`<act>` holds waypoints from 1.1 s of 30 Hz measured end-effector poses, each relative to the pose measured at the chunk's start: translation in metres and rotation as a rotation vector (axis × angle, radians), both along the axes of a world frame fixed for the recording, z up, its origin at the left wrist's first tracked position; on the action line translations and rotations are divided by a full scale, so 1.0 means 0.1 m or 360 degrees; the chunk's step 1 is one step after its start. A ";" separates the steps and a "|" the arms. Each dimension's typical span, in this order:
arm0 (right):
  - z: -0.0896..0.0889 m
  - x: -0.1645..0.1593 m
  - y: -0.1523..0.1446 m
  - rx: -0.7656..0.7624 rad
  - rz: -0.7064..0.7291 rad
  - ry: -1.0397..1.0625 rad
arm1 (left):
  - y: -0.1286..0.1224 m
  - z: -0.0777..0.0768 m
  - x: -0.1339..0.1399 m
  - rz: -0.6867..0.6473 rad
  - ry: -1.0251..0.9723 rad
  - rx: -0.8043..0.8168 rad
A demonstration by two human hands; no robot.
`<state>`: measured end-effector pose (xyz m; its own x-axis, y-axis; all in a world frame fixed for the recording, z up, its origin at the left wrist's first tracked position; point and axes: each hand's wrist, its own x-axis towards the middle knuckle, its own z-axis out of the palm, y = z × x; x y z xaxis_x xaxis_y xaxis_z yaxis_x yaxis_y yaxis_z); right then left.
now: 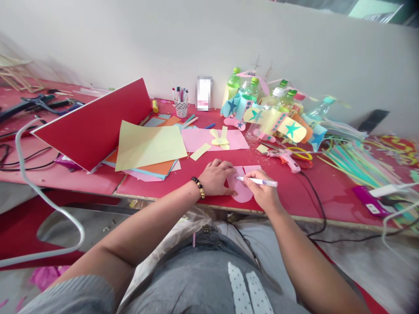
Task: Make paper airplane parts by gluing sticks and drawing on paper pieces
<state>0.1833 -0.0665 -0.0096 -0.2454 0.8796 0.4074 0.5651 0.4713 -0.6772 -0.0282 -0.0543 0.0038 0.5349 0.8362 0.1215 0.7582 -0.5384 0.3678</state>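
Observation:
My right hand [262, 192] grips a white marker pen [262, 181], its tip down on a pink paper cutout [242, 192] with a rounded lower end. Fingers spread, my left hand [216, 178] lies flat at the left side of that cutout and presses it to the red table [183, 185]. Just beyond the hands, a yellow paper propeller shape [220, 140] rests on a pink sheet [193, 138]. A small yellow paper strip [200, 151] lies beside it.
Stacked coloured sheets [150, 150] and a leaning red board [98, 126] stand left. Bottle planes with paper wings [292, 129] crowd the back right. A pink glue gun [285, 159] trails a black cord. A pen cup [181, 108] and phone [204, 93] stand by the wall.

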 end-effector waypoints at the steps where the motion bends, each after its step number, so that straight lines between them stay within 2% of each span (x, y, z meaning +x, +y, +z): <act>1: 0.01 0.00 -0.01 -0.0012 0.0027 -0.0003 | 0.00 0.00 0.00 0.0002 -0.0001 0.0005; 11: 0.14 0.02 -0.12 -0.0099 0.0288 -0.0015 | 0.00 0.00 0.00 -0.0002 0.0023 0.0012; 13: 0.12 0.02 -0.12 -0.0092 0.0259 0.0001 | 0.00 0.01 0.00 0.0002 0.0020 0.0017; 20: -0.05 0.03 0.03 0.0035 -0.0074 0.0063 | -0.01 0.00 0.00 -0.0001 0.0002 0.0036; 33: -0.06 0.01 0.06 0.0120 -0.0082 -0.0041 | 0.00 0.00 -0.01 -0.0013 -0.0006 0.0024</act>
